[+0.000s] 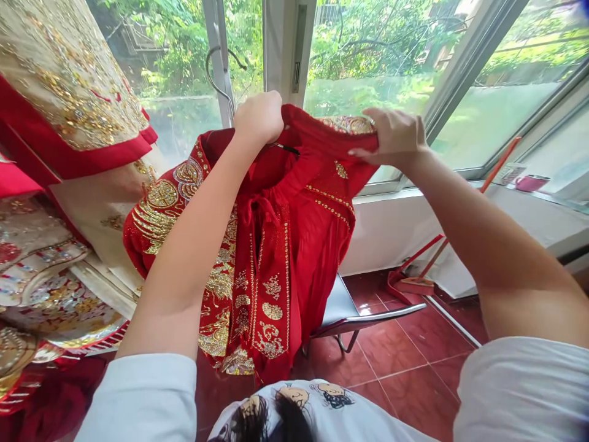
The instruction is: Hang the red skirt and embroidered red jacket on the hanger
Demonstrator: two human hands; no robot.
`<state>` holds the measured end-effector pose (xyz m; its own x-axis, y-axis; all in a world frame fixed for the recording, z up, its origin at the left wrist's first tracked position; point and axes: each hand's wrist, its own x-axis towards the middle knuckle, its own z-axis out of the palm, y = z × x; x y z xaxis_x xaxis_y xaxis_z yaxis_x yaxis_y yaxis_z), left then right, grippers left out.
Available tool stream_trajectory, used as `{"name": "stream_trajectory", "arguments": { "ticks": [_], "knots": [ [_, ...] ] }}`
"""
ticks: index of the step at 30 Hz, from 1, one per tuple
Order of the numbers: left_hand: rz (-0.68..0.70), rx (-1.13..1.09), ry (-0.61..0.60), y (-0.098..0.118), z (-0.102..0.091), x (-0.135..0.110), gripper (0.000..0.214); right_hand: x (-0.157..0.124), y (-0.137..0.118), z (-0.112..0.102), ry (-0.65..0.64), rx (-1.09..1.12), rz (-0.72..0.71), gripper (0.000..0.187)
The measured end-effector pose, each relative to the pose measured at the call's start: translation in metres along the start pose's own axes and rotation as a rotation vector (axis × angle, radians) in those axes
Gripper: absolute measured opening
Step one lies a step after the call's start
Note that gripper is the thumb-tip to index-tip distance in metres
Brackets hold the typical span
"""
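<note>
A red garment with gold embroidery [280, 245] hangs in front of me from a hanger whose metal hook [217, 73] rises beside the window frame. My left hand [258, 118] is closed in a fist on the garment's top edge at the hanger. My right hand [391, 136] pinches the red cloth at the other shoulder, fingers pressed together over the gold trim. Both arms are raised and stretched forward. The lower part of the garment drapes down over a chair.
More embroidered red and cream garments [59, 123] hang and pile at the left. A grey metal chair [354, 313] stands behind the garment on red floor tiles. A red mop [414, 283] leans against the white sill. A pink cup [531, 182] sits on the sill by the windows.
</note>
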<state>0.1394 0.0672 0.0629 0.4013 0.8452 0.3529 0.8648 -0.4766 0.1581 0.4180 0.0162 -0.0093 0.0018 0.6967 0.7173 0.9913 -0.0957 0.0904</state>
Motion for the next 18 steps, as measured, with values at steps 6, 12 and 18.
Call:
{"name": "stream_trajectory", "arguments": {
  "ticks": [6, 12, 18],
  "knots": [
    [0.569, -0.020, 0.346, 0.020, 0.023, -0.035, 0.046, -0.016, 0.004, -0.014, -0.248, 0.088, 0.052, 0.076],
    [0.654, 0.022, 0.341, 0.033, 0.097, -0.071, 0.050, -0.012, 0.002, -0.037, -0.147, 0.134, 0.119, 0.071],
    [0.478, 0.012, 0.380, 0.000, 0.137, -0.013, 0.048, -0.053, -0.057, -0.078, 0.024, -0.073, 0.308, 0.075]
  ]
}}
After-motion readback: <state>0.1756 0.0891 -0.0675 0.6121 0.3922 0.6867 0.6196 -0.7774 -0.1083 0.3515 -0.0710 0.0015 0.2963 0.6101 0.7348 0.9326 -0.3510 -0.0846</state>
